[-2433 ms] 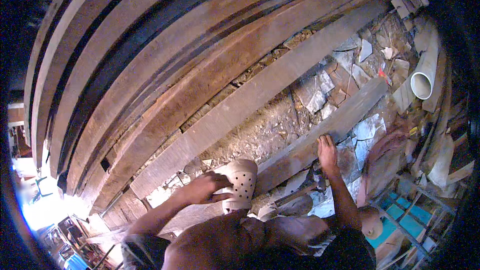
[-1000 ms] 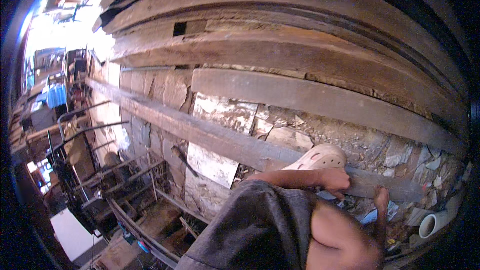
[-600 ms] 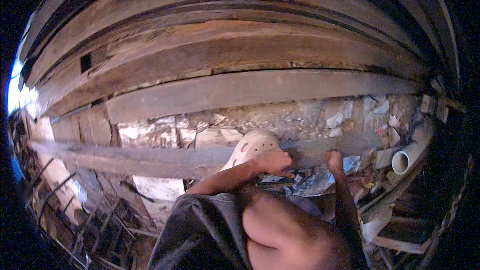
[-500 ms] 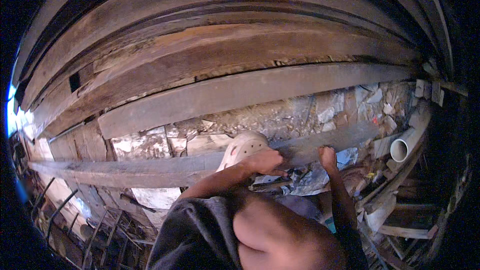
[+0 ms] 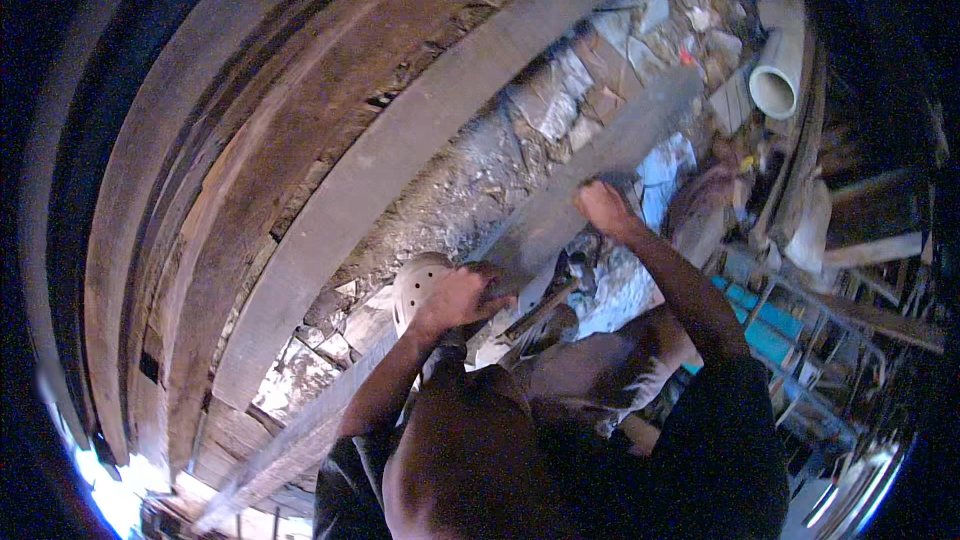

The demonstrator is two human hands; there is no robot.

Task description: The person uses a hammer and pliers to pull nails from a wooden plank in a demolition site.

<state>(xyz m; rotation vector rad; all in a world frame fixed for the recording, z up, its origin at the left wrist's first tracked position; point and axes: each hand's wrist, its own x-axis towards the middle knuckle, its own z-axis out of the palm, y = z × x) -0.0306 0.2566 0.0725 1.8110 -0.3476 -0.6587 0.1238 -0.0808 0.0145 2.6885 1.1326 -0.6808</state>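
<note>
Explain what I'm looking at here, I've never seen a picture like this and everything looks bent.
This comes from a wide fisheye camera worn on a person's head, looking down, so straight boards bend toward the rim. The two bare arms rising from the bottom are the wearer's own. The left hand and the right hand both grip a long grey plank that runs slantwise over rubble of broken stone and scraps. A pale perforated clog shows beside the left hand. More long wooden planks lie stacked to the left, and a white pipe lies at the upper right.
</note>
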